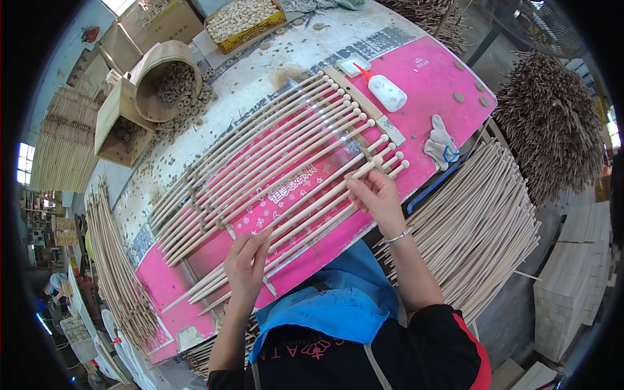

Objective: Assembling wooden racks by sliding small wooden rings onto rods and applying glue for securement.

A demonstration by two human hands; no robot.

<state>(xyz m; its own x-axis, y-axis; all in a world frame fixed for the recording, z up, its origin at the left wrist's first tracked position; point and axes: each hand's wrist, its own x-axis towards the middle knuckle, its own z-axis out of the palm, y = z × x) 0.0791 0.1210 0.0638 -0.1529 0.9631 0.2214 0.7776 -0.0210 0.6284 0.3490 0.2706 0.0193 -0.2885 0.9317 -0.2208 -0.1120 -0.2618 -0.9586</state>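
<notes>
My right hand [377,195] pinches a thin wooden stick [318,203] close to its upper end, where a small round knob [377,160] sits. Lower down the same stick, the thumb and fingers of my left hand [248,261] are closed around it. Beside it lie a few like sticks with round knobs [403,164] at the right and tapered tips [195,299] at the lower left. Farther from me, a row of knobbed sticks [260,156] lies side by side on the pink sheet [429,71], their knobs near a wooden strip [367,104].
A white squeeze bottle with a red nozzle [387,91] and a work glove [441,140] lie at the right. Wooden rings fill a round tub [144,81] at the far left. Beyond stands a yellow crate [250,38] of round knobs. Stick bundles [468,214] flank the table.
</notes>
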